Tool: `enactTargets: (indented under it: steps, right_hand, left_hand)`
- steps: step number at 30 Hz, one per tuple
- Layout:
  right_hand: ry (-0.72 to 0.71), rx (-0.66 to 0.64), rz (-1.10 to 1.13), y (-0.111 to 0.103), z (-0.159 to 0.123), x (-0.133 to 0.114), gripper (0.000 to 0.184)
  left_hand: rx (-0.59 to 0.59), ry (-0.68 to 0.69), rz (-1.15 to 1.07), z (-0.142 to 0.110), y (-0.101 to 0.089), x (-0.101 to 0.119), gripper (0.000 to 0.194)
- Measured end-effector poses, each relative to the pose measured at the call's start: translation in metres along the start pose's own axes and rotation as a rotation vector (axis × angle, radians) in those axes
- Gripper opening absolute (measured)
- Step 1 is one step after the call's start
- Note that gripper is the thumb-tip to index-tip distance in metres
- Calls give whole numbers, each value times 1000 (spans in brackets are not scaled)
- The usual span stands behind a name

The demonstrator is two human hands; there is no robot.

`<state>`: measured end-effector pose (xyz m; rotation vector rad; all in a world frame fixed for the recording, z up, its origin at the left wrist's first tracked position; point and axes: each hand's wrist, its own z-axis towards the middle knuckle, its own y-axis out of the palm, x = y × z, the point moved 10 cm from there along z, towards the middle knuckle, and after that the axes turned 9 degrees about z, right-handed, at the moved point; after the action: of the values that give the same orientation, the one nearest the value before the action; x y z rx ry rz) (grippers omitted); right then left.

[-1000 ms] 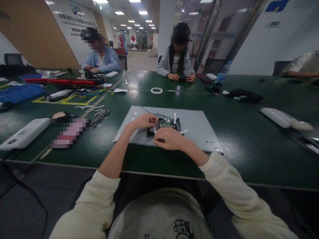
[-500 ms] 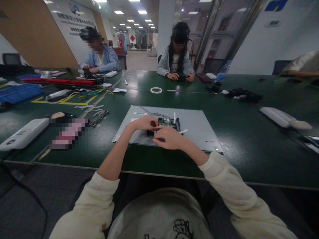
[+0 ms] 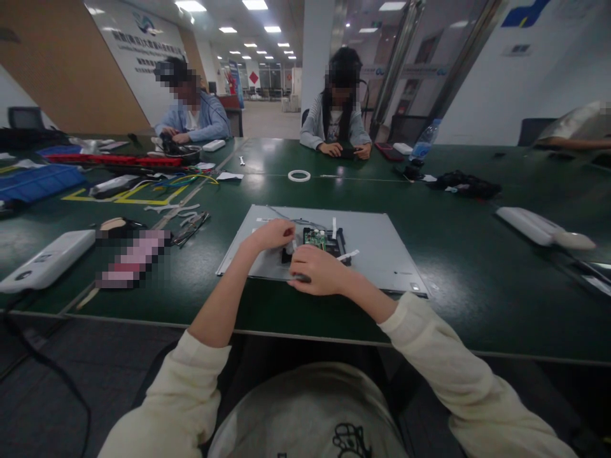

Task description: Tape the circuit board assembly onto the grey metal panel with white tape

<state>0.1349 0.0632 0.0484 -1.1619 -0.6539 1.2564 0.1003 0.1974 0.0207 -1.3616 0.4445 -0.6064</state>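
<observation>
A flat grey panel (image 3: 377, 245) lies on the green table (image 3: 458, 286) in front of me. On its middle sits a small green circuit board (image 3: 315, 238) in a black frame with white tape strips beside it. My left hand (image 3: 270, 234) is curled, fingers pinched at the board's left edge. My right hand (image 3: 319, 270) is closed just in front of the board, with a dark thin tool showing under its fingers.
Two people sit across the table, hands busy with small devices. A tape ring (image 3: 299, 175) lies beyond the panel. White devices (image 3: 45, 261) (image 3: 544, 228), cables, a blue tray (image 3: 35, 181) and a water bottle (image 3: 422, 145) lie around.
My right hand has slid a little nearer to me and to the left. My left hand stays at the board's left edge with only small finger shifts.
</observation>
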Motion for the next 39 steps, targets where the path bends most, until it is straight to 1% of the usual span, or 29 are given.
enactTargets:
  steps: [3, 5, 8, 11, 18, 23, 28, 34, 39]
  right_hand:
    - [-96, 3, -83, 4, 3, -17, 31]
    - [-113, 3, -112, 7, 4, -20, 32]
    - [-49, 12, -142, 10, 5, -12, 30]
    - [45, 28, -141, 10, 2, 1, 30]
    - [166, 61, -131, 7, 0, 19, 30]
    - [268, 69, -127, 5, -2, 47, 31]
    - [392, 122, -168, -2, -12, 85, 31]
    - [532, 163, -246, -15, -33, 129, 34]
    - [686, 181, -352, -33, -63, 169, 37]
  left_hand:
    - [28, -22, 130, -2, -6, -2, 14]
    - [74, -78, 201, -4, -13, -6, 19]
    - [158, -169, 270, -8, -28, -14, 24]
    - [213, -221, 291, -10, -37, -18, 27]
    - [220, -324, 274, -14, -42, -26, 24]
    - [209, -351, 254, -17, -42, -26, 24]
    - [161, -347, 255, -14, -38, -25, 26]
    - [128, -332, 263, -14, -36, -22, 26]
    - [103, -270, 229, -12, -28, -14, 26]
